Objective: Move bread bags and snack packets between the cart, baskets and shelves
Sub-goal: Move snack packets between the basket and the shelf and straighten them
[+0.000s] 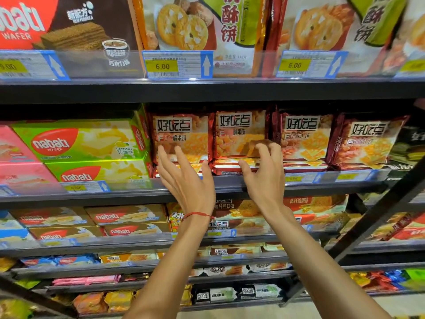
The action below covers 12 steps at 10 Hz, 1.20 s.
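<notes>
Several red-and-orange biscuit packets stand in a row on the middle shelf [230, 189]. My left hand [186, 178] reaches with straight, spread fingers to the left packet [181, 134], fingertips touching its lower front. My right hand [264, 173] has its fingers curled over the lower front of the second packet [240, 132], with the thumb under it against a flat-lying packet [230, 166]. A red string sits on my left wrist. Two more packets of the same kind [305, 137] stand to the right.
Green and pink Nabati wafer boxes [80, 143] fill the shelf's left side. Large cookie bags [195, 31] and price tags sit on the shelf above. Lower shelves hold more wafers and biscuit packets. A dark metal bar [379, 217] slants across at the right.
</notes>
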Each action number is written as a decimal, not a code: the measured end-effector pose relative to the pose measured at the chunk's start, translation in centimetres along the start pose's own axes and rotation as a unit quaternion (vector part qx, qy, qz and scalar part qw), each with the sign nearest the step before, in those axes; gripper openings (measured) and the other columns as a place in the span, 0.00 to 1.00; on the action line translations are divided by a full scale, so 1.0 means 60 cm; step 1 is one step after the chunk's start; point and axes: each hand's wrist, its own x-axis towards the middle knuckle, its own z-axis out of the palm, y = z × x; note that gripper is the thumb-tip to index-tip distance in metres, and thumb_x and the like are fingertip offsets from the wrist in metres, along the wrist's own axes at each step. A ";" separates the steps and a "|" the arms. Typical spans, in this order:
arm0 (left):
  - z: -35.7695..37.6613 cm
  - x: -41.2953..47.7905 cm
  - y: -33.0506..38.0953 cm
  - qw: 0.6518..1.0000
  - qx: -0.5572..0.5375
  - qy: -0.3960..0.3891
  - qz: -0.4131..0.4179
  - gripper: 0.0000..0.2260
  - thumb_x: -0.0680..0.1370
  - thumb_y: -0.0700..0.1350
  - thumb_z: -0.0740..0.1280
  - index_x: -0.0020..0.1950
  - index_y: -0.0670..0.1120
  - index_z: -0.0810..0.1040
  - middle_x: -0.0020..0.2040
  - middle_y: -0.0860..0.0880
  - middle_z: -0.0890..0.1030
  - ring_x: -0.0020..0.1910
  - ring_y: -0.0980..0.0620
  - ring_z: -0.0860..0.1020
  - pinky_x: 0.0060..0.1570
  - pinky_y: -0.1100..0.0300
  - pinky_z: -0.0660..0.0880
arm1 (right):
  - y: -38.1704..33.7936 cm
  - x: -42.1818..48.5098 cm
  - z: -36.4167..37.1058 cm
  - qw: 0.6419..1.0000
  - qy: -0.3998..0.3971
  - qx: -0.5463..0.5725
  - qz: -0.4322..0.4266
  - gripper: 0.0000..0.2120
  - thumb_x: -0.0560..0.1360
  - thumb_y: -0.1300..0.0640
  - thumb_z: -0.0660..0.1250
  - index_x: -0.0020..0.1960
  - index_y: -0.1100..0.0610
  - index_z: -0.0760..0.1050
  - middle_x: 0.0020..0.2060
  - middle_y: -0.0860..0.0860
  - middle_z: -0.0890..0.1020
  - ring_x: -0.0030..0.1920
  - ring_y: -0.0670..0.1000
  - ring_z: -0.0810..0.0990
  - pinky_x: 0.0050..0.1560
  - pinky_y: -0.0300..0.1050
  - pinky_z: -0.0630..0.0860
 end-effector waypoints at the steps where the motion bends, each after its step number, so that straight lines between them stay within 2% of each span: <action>1: 0.021 0.006 0.006 0.985 0.021 0.091 0.143 0.17 0.82 0.52 0.58 0.50 0.39 0.76 0.50 0.36 0.77 0.57 0.35 0.75 0.60 0.37 0.70 | 0.021 0.001 -0.020 0.999 -0.033 0.022 -0.035 0.16 0.80 0.51 0.72 0.66 0.53 0.78 0.60 0.47 0.77 0.61 0.49 0.76 0.51 0.44 0.74; 2: 0.029 0.001 0.024 0.939 0.097 0.114 0.310 0.12 0.84 0.50 0.58 0.58 0.49 0.79 0.55 0.51 0.81 0.57 0.48 0.74 0.66 0.47 0.66 | 0.041 0.014 -0.035 0.992 -0.104 -0.006 -0.074 0.15 0.83 0.49 0.66 0.67 0.52 0.79 0.59 0.46 0.79 0.62 0.48 0.75 0.56 0.47 0.75; 3: 0.021 0.006 0.039 0.937 0.128 0.075 0.315 0.15 0.85 0.50 0.55 0.63 0.50 0.80 0.61 0.54 0.80 0.61 0.51 0.73 0.68 0.51 0.64 | 0.052 0.024 -0.046 0.983 -0.151 -0.016 -0.103 0.16 0.85 0.49 0.63 0.69 0.53 0.78 0.58 0.46 0.77 0.61 0.48 0.73 0.53 0.47 0.75; 4: 0.020 0.006 0.034 0.933 0.172 0.054 0.310 0.20 0.84 0.52 0.54 0.68 0.49 0.79 0.66 0.52 0.79 0.64 0.50 0.72 0.69 0.50 0.65 | 0.060 0.021 -0.052 0.974 -0.179 -0.034 -0.138 0.19 0.85 0.46 0.60 0.70 0.54 0.78 0.61 0.46 0.75 0.63 0.47 0.72 0.53 0.50 0.78; 5: 0.018 -0.002 0.037 0.927 0.203 0.043 0.312 0.23 0.85 0.54 0.52 0.73 0.46 0.76 0.71 0.45 0.76 0.69 0.44 0.71 0.74 0.47 0.62 | 0.062 0.017 -0.061 0.968 -0.208 -0.048 -0.135 0.23 0.84 0.41 0.60 0.73 0.53 0.75 0.66 0.45 0.74 0.68 0.47 0.70 0.55 0.48 0.76; 6: 0.010 -0.002 0.040 0.932 0.206 0.010 0.299 0.25 0.84 0.55 0.51 0.75 0.46 0.73 0.73 0.45 0.75 0.73 0.47 0.70 0.81 0.48 0.52 | 0.060 0.017 -0.063 0.967 -0.220 -0.052 -0.121 0.26 0.83 0.39 0.61 0.76 0.51 0.73 0.68 0.46 0.73 0.70 0.47 0.68 0.60 0.46 0.74; 7: 0.005 0.004 0.047 0.937 0.200 -0.022 0.287 0.27 0.83 0.57 0.50 0.77 0.48 0.71 0.73 0.47 0.74 0.74 0.48 0.68 0.81 0.49 0.46 | 0.053 0.018 -0.062 0.967 -0.226 -0.051 -0.107 0.29 0.83 0.38 0.61 0.79 0.51 0.68 0.68 0.46 0.72 0.70 0.48 0.68 0.61 0.46 0.72; 8: 0.004 0.004 0.050 0.944 0.172 -0.029 0.279 0.25 0.84 0.56 0.54 0.79 0.48 0.69 0.69 0.48 0.74 0.72 0.47 0.67 0.81 0.49 0.45 | 0.050 0.021 -0.064 0.967 -0.232 -0.048 -0.092 0.30 0.82 0.39 0.62 0.80 0.52 0.67 0.68 0.46 0.71 0.69 0.48 0.68 0.60 0.46 0.71; 9: 0.003 0.002 0.049 0.945 0.162 -0.032 0.281 0.24 0.84 0.54 0.58 0.79 0.47 0.68 0.63 0.48 0.73 0.66 0.48 0.66 0.77 0.46 0.53 | 0.050 0.020 -0.068 0.967 -0.233 -0.041 -0.091 0.29 0.82 0.41 0.64 0.80 0.52 0.67 0.68 0.46 0.72 0.68 0.48 0.68 0.61 0.47 0.72; 10: 0.000 0.008 0.045 0.946 0.153 -0.031 0.283 0.26 0.82 0.57 0.56 0.77 0.48 0.71 0.55 0.51 0.71 0.60 0.50 0.67 0.70 0.51 0.57 | 0.050 0.019 -0.073 0.971 -0.226 -0.026 -0.070 0.28 0.82 0.44 0.65 0.79 0.52 0.69 0.69 0.46 0.73 0.68 0.48 0.68 0.60 0.44 0.68; 12: -0.005 0.017 0.039 0.944 0.142 -0.027 0.296 0.23 0.82 0.55 0.63 0.76 0.50 0.73 0.50 0.54 0.67 0.54 0.55 0.65 0.62 0.54 0.57 | 0.052 0.013 -0.070 0.978 -0.201 0.000 -0.048 0.23 0.82 0.48 0.66 0.76 0.51 0.74 0.65 0.45 0.76 0.61 0.44 0.67 0.59 0.41 0.64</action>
